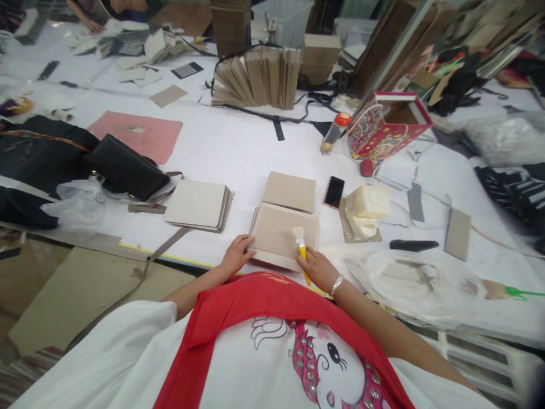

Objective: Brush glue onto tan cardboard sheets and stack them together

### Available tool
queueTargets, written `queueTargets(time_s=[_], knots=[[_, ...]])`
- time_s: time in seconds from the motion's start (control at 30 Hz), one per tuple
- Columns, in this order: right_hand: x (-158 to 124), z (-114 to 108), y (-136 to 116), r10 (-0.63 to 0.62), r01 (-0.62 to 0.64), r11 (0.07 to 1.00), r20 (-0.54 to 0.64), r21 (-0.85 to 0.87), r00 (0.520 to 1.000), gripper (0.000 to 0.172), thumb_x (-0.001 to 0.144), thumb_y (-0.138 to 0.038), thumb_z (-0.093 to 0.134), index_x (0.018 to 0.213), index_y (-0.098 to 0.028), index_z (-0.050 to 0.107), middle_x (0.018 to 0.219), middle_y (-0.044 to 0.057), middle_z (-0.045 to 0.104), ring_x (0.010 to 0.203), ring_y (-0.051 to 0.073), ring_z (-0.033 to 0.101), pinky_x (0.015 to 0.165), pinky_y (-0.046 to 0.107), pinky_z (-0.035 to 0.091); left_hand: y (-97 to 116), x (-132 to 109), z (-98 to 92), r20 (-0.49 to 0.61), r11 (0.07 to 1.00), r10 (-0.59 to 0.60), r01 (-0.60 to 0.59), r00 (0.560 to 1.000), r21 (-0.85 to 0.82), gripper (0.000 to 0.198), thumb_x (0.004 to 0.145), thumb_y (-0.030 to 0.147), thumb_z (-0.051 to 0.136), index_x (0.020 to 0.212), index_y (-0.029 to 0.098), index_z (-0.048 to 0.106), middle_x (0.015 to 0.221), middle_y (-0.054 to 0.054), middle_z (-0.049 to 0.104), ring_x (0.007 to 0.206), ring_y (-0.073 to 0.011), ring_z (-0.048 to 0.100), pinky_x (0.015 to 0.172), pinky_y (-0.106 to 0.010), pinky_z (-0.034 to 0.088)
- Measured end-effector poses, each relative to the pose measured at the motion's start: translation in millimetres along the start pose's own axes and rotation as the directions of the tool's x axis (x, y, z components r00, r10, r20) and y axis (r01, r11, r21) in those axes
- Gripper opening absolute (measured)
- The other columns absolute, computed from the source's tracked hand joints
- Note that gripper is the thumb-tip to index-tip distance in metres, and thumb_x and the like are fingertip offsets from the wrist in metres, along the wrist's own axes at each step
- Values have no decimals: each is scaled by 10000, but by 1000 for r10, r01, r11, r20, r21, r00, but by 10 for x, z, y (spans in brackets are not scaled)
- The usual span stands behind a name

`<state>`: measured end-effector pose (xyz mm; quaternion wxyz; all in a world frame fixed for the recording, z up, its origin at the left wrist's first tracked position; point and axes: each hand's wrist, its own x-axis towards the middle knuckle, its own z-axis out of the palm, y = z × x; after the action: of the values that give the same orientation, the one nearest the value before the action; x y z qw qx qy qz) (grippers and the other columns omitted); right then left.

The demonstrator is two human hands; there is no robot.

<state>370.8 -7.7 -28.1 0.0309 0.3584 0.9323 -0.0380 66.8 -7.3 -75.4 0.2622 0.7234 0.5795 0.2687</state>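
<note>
My right hand (318, 269) is closed around a paintbrush with a yellow handle (302, 253); its pale bristles are over the right part of a beige cardboard sheet (276, 230). That sheet tops a small stack close to my body. At the stack's left edge, my left hand (237, 254) grips the side of the boards with bent fingers. Behind it, partly overlapped, is another beige board (289, 192). A second stack of boards (196, 203) stands to the left. Right of the boards, a cream-coloured block (368, 209) rests on a cardboard piece.
A phone (334, 192), a black knife-like object (414, 245) and a clear plastic bag or tub (417, 278) lie at right. Farther back are a red gift bag (389, 133), a red-capped jar (335, 133) and upright boards (259, 78). A black bag (123, 167) lies left.
</note>
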Motion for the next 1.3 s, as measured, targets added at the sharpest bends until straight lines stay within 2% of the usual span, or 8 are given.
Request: queueTargets(time_s=[0.37,0.57,0.67,0.77,0.87,0.93,1.1,1.3], knots=[[-49,-8,29,-22,20,997,25,81,999,160,876,-198,411,928,-161,558,928,124,583,935,217,514,788,343,448,32,-44,5,14,999,-45,45,999,-5,413,760,253,581,1163,170,541,1171,-93,508,1086,-190,499,965,-364,407],[-53,46,43,-23,30,993,-55,114,998,180,869,-188,424,992,-161,551,985,137,593,1011,228,511,802,350,458,10,-2,-43,22,993,33,-36,999,110,395,783,308,568,1156,181,533,1145,-93,521,1068,-188,505,946,-361,421],[-100,103,64,48,-16,975,-142,220,989,202,861,-182,417,1028,-167,531,990,126,602,988,205,537,817,346,463,29,58,-82,20,977,108,-110,994,181,371,777,339,578,1108,175,550,1164,-109,504,1083,-210,489,940,-377,420],[-225,158,81,331,-218,901,-268,376,905,216,840,-212,439,1040,-158,502,982,110,609,929,187,568,809,335,474,24,115,-91,45,954,189,-194,981,229,392,779,360,575,1118,166,539,1206,-133,475,1100,-228,477,943,-393,412],[-373,202,51,678,-471,689,-260,551,688,214,815,-256,474,1009,-164,482,933,77,613,821,164,600,748,314,490,-32,157,-69,126,933,262,-284,957,220,322,816,365,523,1087,196,565,1209,-120,493,1041,-212,517,917,-383,428],[-439,238,-13,777,-530,564,-190,633,600,223,797,-274,496,994,-174,471,906,51,612,758,149,609,698,294,494,-72,173,-59,172,921,287,-321,942,220,281,838,374,483,1041,217,595,1200,-103,519,1011,-206,535,902,-378,436],[-435,358,-229,804,-524,474,-105,708,585,255,783,-262,491,1022,-180,459,894,41,613,738,140,614,686,281,492,-114,221,-100,258,909,281,-343,924,238,284,852,394,442,1008,237,620,1161,-73,566,1017,-201,546,911,-356,431],[-385,428,-312,794,-509,513,-157,691,587,275,787,-265,484,1046,-173,469,893,57,617,783,154,609,736,300,491,-143,252,-113,274,929,256,-314,927,194,282,845,384,435,998,245,627,1169,-54,569,1040,-188,542,934,-341,424]])
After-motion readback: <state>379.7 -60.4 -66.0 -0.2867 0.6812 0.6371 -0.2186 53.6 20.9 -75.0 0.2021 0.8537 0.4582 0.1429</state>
